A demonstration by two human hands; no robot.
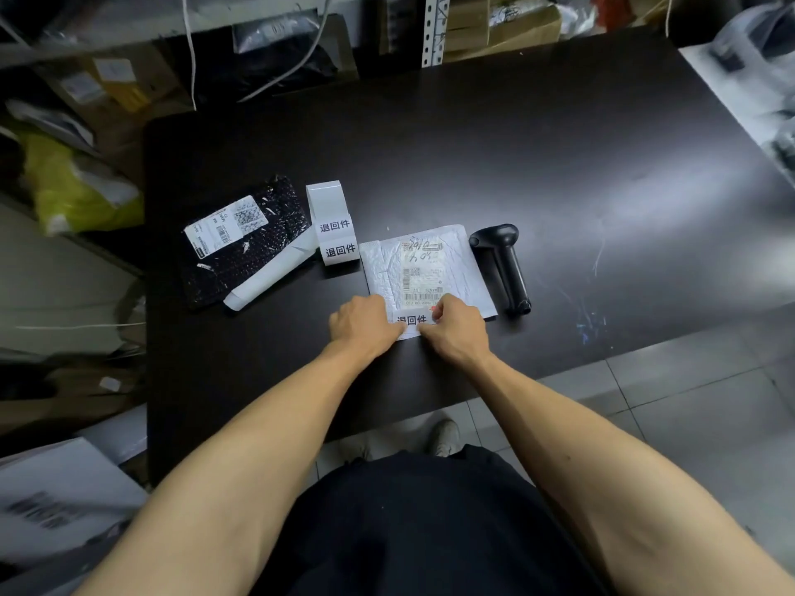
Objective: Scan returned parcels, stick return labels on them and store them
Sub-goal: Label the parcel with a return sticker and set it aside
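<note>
Covering parcel's (423, 268) near edge, both hands (363, 322)

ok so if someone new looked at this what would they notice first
Probably both hands, left hand and right hand, pressing a return label onto the near edge of the white parcel at the table's centre. Next, the black scanner lying right of it and the label roll to its left.

We have a single wide-angle view from the head, looking steeply down and forward over the matte black rectangular table (559, 165). It sits near the table's close edge. Cluttered shelves curve beyond the table's far edge.
</note>
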